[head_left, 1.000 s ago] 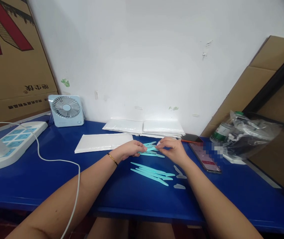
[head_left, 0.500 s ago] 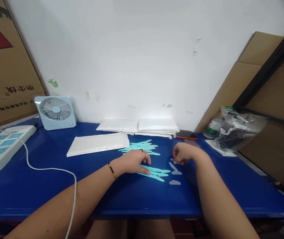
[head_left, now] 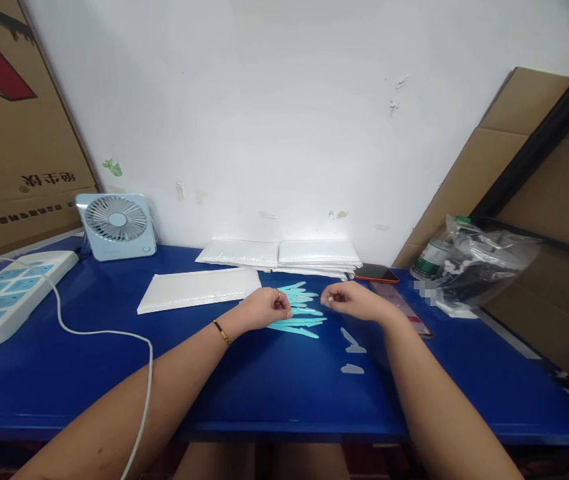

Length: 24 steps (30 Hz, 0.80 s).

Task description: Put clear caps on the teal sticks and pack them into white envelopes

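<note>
My left hand (head_left: 267, 309) is closed, fingertips pinched together over the left ends of a pile of slim turquoise sticks with narrow tips, which look like eyebrow razors (head_left: 297, 325). Whether a razor is between those fingers is hidden. To the right of the pile, my right hand (head_left: 352, 301) is raised a little, thumb and fingers pinched on a small translucent cap (head_left: 330, 299) that barely shows. Below that hand, three similar translucent caps (head_left: 352, 369) lie on the blue table (head_left: 274, 393).
One white padded pouch (head_left: 194, 291) lies left of the razors, with stacked white pouches (head_left: 319, 252) along the wall. Phones (head_left: 404, 308) and a bagged item (head_left: 484, 260) are at the right. A fan (head_left: 119, 227), power strip (head_left: 14, 293) and cable (head_left: 109, 331) occupy the left.
My left hand has moved up and left, and the nearer razors now lie against the farther ones. My right hand has moved left toward the razors, taking one cap from the row.
</note>
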### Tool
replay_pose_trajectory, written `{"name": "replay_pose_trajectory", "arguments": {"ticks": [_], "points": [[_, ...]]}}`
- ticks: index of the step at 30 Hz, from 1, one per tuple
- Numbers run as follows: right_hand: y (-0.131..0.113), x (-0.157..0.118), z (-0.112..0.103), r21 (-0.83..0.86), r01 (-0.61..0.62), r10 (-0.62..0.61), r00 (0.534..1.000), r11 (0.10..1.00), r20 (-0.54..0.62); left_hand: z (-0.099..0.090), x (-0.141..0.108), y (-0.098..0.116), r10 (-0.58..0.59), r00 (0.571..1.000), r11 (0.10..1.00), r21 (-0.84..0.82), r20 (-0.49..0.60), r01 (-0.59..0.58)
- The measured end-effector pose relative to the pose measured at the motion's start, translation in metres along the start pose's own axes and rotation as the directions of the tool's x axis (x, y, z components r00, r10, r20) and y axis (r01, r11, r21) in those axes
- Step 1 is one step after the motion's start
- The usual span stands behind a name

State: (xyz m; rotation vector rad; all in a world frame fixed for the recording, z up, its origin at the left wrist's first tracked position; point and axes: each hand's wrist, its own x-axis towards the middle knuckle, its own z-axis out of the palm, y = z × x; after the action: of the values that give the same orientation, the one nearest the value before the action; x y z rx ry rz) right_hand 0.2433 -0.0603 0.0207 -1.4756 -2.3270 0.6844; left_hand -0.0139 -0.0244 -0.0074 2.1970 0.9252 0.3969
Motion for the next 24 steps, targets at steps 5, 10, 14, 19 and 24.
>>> {"name": "replay_pose_trajectory", "arguments": {"ticks": [5,10,14,19,24], "points": [[-0.005,0.001,0.002,0.115,0.083,-0.086,0.996,0.990,0.023,0.000,0.003,-0.005,-0.020,0.997,1.000,-0.011,-0.071,0.019],[-0.008,0.004,0.007,0.147,0.085,-0.091,0.995,0.985,0.036,-0.002,0.002,-0.003,-0.027,0.995,0.999,0.041,-0.094,0.031],[-0.015,0.008,0.013,0.122,0.116,-0.120,0.992,0.986,0.024,0.000,0.001,0.001,0.017,0.994,0.995,0.099,-0.108,-0.007],[-0.017,0.009,0.015,0.102,0.132,-0.129,0.991,0.986,-0.040,-0.001,0.002,0.003,0.072,0.977,0.979,0.200,-0.201,-0.031],[-0.009,0.004,0.004,0.101,0.104,-0.097,0.993,0.989,-0.071,-0.005,0.001,0.004,0.025,0.978,0.983,0.186,-0.208,0.014]]}}
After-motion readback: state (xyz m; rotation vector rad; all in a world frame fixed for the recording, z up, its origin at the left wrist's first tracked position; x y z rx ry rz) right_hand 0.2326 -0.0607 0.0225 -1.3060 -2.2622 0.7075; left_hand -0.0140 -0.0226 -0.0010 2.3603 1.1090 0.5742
